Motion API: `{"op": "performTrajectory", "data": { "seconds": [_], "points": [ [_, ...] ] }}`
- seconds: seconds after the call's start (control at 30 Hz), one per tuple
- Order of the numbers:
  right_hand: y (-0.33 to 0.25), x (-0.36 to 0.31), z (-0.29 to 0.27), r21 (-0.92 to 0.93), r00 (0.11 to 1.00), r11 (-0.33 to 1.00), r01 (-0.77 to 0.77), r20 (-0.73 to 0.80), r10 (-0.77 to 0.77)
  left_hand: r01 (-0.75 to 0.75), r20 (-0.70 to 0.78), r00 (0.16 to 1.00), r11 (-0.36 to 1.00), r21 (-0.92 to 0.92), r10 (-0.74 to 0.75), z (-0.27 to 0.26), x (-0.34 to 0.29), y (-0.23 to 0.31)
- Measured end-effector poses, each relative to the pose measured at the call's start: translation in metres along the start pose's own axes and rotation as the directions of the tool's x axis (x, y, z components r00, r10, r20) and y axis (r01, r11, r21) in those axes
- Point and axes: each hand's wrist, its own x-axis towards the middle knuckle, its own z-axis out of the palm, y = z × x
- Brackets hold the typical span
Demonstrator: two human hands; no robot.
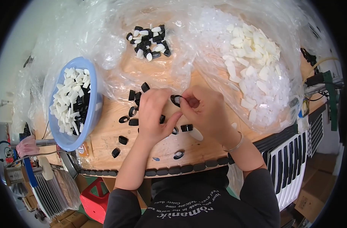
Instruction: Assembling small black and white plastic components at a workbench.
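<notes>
My right hand (204,110) pinches a small black oval cap (175,100) with something whitish inside it. Beside it, my left hand (155,114) is over the table with its thumb spread away from the fingers; its fingertips are partly hidden. A black piece (162,119) shows in the crook of that thumb. Around both hands lie several loose black oval caps, among them one (186,127) below the right hand and one (132,111) left of the left hand. Nearer to me is a black cap with a pale inside (178,154).
A blue basin (90,125) of white and black pieces stands at left. Clear plastic sheeting (109,45) covers the far side, with a black-and-white pile (148,42) on it. White oval pieces (253,43) and translucent bits (268,102) heap at right. Dark ovals (186,168) line the near edge.
</notes>
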Motion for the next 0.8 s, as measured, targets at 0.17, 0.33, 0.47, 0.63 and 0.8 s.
{"op": "performTrajectory", "data": {
  "seconds": [0.17, 0.33, 0.47, 0.63, 0.8],
  "points": [
    [-0.003, -0.004, 0.001, -0.23, 0.986, 0.959, 0.166, 0.006, -0.169, -0.116, -0.067, 0.991, 0.992, 0.039, 0.119, 0.006, -0.003, -0.001],
    [-0.006, -0.005, 0.003, -0.268, 0.974, 0.939, 0.218, 0.002, -0.225, -0.091, -0.151, 0.984, 0.996, 0.02, 0.092, 0.01, -0.003, -0.001],
    [-0.008, -0.002, 0.005, -0.096, 0.974, 0.975, 0.2, -0.088, -0.208, -0.05, -0.2, 0.979, 0.998, -0.037, 0.042, 0.01, -0.002, -0.001],
    [-0.009, 0.006, -0.002, -0.162, 0.875, 0.865, 0.475, -0.017, -0.484, -0.092, -0.215, 0.972, 0.996, 0.021, 0.095, 0.006, -0.002, -0.001],
    [-0.01, 0.005, 0.001, -0.226, 0.878, 0.851, 0.474, 0.05, -0.476, -0.145, -0.21, 0.963, 0.982, 0.121, 0.168, 0.006, -0.001, -0.002]
  ]
}}
